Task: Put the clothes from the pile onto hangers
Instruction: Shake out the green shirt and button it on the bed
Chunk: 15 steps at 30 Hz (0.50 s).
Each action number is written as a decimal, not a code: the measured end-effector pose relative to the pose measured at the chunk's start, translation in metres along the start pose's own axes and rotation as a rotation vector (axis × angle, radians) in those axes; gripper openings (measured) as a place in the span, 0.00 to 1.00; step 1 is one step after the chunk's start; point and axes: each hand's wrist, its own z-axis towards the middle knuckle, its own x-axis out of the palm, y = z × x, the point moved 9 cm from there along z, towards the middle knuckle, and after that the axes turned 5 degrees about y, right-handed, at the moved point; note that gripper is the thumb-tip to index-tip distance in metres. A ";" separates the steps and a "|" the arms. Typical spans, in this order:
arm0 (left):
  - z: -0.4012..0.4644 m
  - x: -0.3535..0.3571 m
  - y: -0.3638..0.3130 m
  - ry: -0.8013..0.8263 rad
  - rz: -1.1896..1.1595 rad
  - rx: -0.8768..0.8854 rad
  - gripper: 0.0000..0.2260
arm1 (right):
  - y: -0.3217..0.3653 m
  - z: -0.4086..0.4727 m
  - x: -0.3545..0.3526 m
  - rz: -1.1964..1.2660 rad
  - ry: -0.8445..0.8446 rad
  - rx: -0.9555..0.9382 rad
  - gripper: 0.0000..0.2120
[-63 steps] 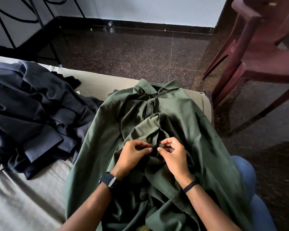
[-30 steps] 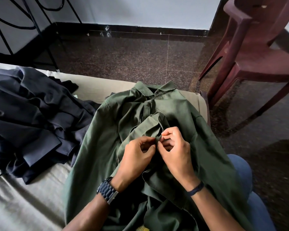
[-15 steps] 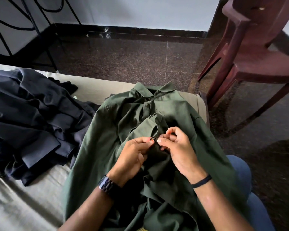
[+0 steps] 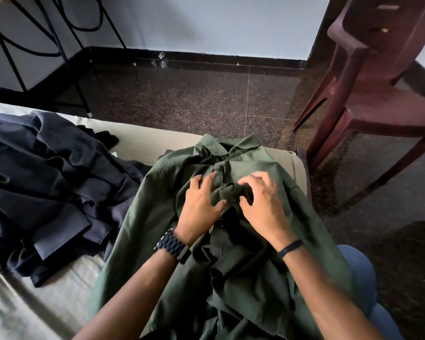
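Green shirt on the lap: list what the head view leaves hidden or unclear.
- Placket and buttons of the green shirt: covered by the left hand, right hand and bunched cloth.
- Fingertips: motion-blurred.
- Shirt hem: cut by the bottom edge.
- Hanger: none visible.
- Dark clothes pile: cut by the left edge.

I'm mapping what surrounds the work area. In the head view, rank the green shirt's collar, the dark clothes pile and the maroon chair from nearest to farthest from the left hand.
From the left hand:
1. Green shirt's collar, just ahead of the hand.
2. Dark clothes pile, to the left on the bed.
3. Maroon chair, far right on the floor.
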 end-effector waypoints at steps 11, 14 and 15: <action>-0.002 0.027 0.024 0.386 0.300 -0.132 0.17 | -0.021 -0.012 0.078 -0.122 0.576 -0.007 0.11; -0.033 0.034 0.031 0.648 0.461 -0.118 0.13 | 0.004 -0.049 0.079 -0.062 0.917 -0.010 0.08; -0.045 0.037 0.032 0.759 0.515 -0.122 0.12 | 0.013 -0.063 0.079 -0.082 1.046 -0.039 0.09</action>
